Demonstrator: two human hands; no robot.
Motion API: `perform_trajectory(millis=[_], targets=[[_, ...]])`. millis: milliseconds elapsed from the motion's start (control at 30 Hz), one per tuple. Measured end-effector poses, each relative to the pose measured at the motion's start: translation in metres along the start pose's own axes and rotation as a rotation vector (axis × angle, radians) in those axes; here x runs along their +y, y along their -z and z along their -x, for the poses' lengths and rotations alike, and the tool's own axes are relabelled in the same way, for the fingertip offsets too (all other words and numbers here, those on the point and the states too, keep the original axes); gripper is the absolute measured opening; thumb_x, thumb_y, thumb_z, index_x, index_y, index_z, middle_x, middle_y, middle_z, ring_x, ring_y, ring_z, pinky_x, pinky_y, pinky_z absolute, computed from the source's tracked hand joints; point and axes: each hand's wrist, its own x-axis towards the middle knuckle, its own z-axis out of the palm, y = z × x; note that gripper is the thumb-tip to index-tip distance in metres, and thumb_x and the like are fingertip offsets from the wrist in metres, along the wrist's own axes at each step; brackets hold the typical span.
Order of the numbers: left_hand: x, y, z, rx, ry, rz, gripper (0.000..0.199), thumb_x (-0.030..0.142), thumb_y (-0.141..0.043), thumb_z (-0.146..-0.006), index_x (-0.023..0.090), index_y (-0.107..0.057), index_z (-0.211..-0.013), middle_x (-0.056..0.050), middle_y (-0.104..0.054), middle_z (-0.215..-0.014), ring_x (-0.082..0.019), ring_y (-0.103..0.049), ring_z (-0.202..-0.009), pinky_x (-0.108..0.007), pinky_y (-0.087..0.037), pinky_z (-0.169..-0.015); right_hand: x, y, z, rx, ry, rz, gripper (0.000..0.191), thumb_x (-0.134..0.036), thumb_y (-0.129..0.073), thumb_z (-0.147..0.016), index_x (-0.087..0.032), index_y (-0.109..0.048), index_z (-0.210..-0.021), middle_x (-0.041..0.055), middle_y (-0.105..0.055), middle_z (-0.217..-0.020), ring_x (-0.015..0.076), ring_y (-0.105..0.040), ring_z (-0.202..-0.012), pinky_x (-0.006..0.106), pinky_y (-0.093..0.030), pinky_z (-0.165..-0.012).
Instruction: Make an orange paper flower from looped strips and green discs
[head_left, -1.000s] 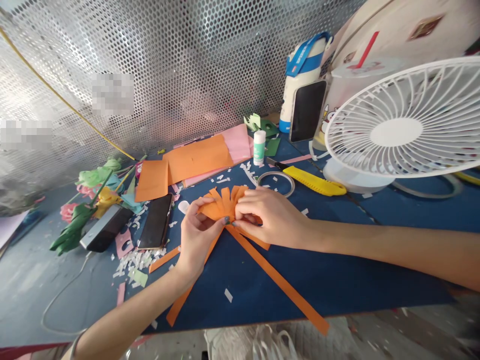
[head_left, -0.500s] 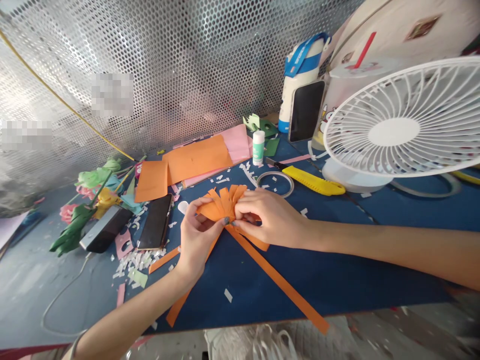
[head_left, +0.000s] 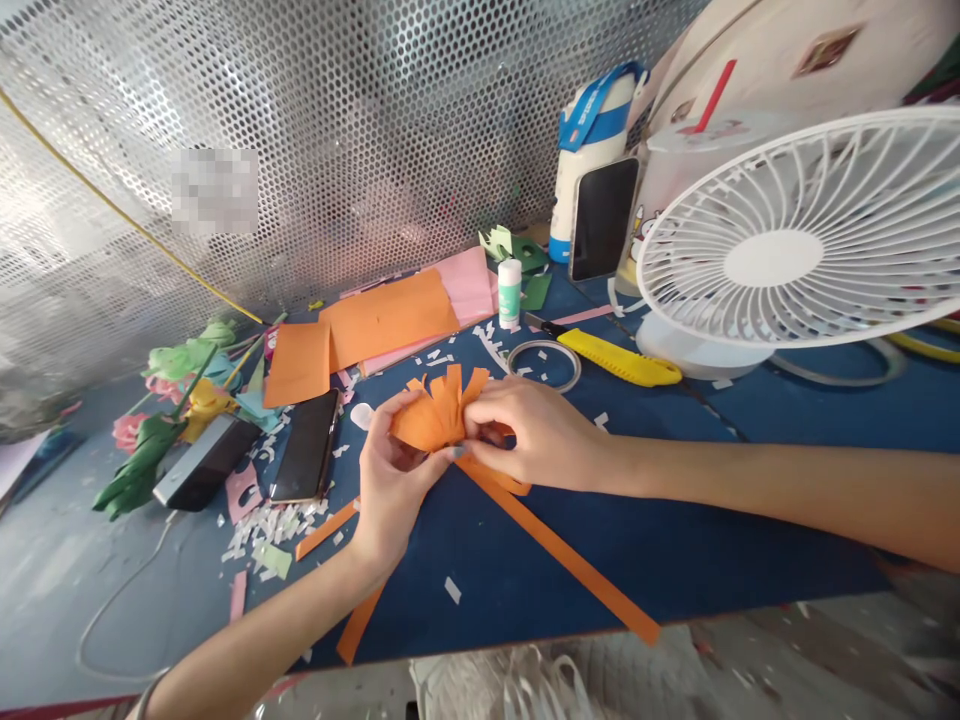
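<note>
Between my two hands is an orange paper flower (head_left: 431,420) with fringed strips fanning upward. My left hand (head_left: 394,480) grips it from the left, thumb pressed at its base. My right hand (head_left: 529,430) pinches its right side, some fingertips hidden behind the paper. Below it, a long orange paper strip (head_left: 562,550) slants down to the right across the blue table. Another orange strip (head_left: 364,620) reaches the table's front edge beneath my left forearm. A shorter orange strip (head_left: 326,530) lies left of my left wrist.
Orange paper sheets (head_left: 394,318), a glue stick (head_left: 509,295), a tape roll (head_left: 545,345) and a yellow utility knife (head_left: 619,358) lie behind my hands. A white fan (head_left: 772,258) stands right. Left are a phone (head_left: 306,445), paper scraps (head_left: 274,525) and paper flowers (head_left: 142,460).
The camera view has shifted slightly. Both hands keep hold of the orange paper flower; its fringed strips have turned and spread a little between my fingers.
</note>
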Motion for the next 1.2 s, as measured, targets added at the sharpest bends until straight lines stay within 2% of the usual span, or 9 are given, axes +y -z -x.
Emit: perform_trajectory(millis=[67,200,300,500,700,833,967,1100,1200], targets=[[-0.002,0.001,-0.002,0.013,0.018,0.001,0.052,0.022,-0.085,-0.067,0.021,-0.061,-0.113,-0.006,-0.063,-0.124,-0.021,-0.063,-0.112,-0.027,-0.055,-0.090,-0.002,0.000,0.000,0.003,0.037,0.023,0.027,-0.020,-0.064,-0.082,-0.017,-0.049,-0.060,-0.0035,-0.053,-0.060,0.0103,-0.046,-0.060,0.027,-0.032,-0.065],[-0.005,0.007,-0.011,0.025,0.139,0.073,0.059,0.023,-0.085,-0.067,0.021,-0.058,-0.119,-0.003,-0.070,-0.100,-0.014,-0.068,-0.083,-0.022,-0.056,-0.074,-0.003,0.004,0.002,0.025,0.091,0.034,0.021,-0.024,-0.059,-0.087,-0.017,-0.057,-0.067,-0.0023,-0.057,-0.063,0.0114,-0.049,-0.063,0.027,-0.032,-0.065],[-0.005,0.011,-0.018,0.025,0.157,0.114,0.062,0.022,-0.087,-0.064,0.020,-0.057,-0.119,0.000,-0.070,-0.088,-0.011,-0.067,-0.076,-0.020,-0.056,-0.071,0.001,0.011,0.002,0.078,0.137,0.037,0.025,-0.022,-0.051,-0.091,-0.017,-0.057,-0.067,-0.0011,-0.056,-0.062,0.0119,-0.048,-0.062,0.027,-0.033,-0.065],[-0.006,0.014,-0.025,0.027,0.130,0.137,0.064,0.019,-0.089,-0.059,0.022,-0.060,-0.115,0.001,-0.070,-0.098,-0.013,-0.070,-0.084,-0.020,-0.057,-0.073,0.009,0.017,0.000,0.167,0.162,0.004,0.025,-0.019,-0.046,-0.091,-0.018,-0.055,-0.068,-0.0001,-0.056,-0.063,0.0128,-0.048,-0.063,0.027,-0.034,-0.065],[-0.006,0.017,-0.023,0.004,0.123,0.124,0.072,0.026,-0.084,-0.071,0.019,-0.051,-0.135,-0.002,-0.076,-0.085,-0.013,-0.072,-0.074,-0.022,-0.059,-0.073,0.016,0.014,0.000,-0.035,0.052,-0.017,0.007,-0.024,-0.058,-0.086,-0.019,-0.063,-0.086,0.0038,-0.067,-0.090,0.0187,-0.058,-0.088,0.029,-0.040,-0.074],[-0.007,0.020,-0.023,-0.019,0.082,0.050,0.072,0.031,-0.077,-0.080,0.017,-0.045,-0.143,-0.002,-0.075,-0.078,-0.014,-0.073,-0.072,-0.024,-0.059,-0.075,0.021,0.015,-0.002,-0.146,-0.091,-0.244,0.012,-0.026,-0.055,-0.089,-0.019,-0.062,-0.082,0.0020,-0.066,-0.081,0.0151,-0.058,-0.075,0.029,-0.040,-0.068],[-0.008,0.020,-0.022,-0.066,0.028,0.003,0.069,0.037,-0.068,-0.088,0.018,-0.039,-0.148,-0.004,-0.077,-0.086,-0.018,-0.075,-0.081,-0.031,-0.061,-0.080,0.024,0.019,-0.005,-0.151,-0.197,-0.528,0.021,-0.037,-0.052,-0.093,-0.018,-0.060,-0.090,-0.0016,-0.056,-0.069,0.0121,-0.054,-0.064,0.026,-0.041,-0.060],[-0.009,0.022,-0.021,-0.117,-0.063,-0.033,0.065,0.038,-0.063,-0.092,0.020,-0.038,-0.149,-0.007,-0.076,-0.096,-0.021,-0.075,-0.087,-0.036,-0.061,-0.083,0.029,0.025,-0.008,-0.090,-0.162,-0.631,0.023,-0.037,-0.054,-0.093,-0.018,-0.061,-0.104,-0.0024,-0.053,-0.071,0.0113,-0.052,-0.064,0.025,-0.040,-0.060],[-0.011,0.025,-0.020,-0.122,-0.133,-0.088,0.056,0.036,-0.063,-0.092,0.022,-0.048,-0.144,-0.007,-0.075,-0.105,-0.021,-0.074,-0.094,-0.033,-0.060,-0.086,0.033,0.030,-0.009,-0.067,-0.092,-0.630,0.020,-0.033,-0.057,-0.093,-0.019,-0.060,-0.105,-0.0019,-0.053,-0.076,0.0111,-0.052,-0.069,0.025,-0.041,-0.065]])
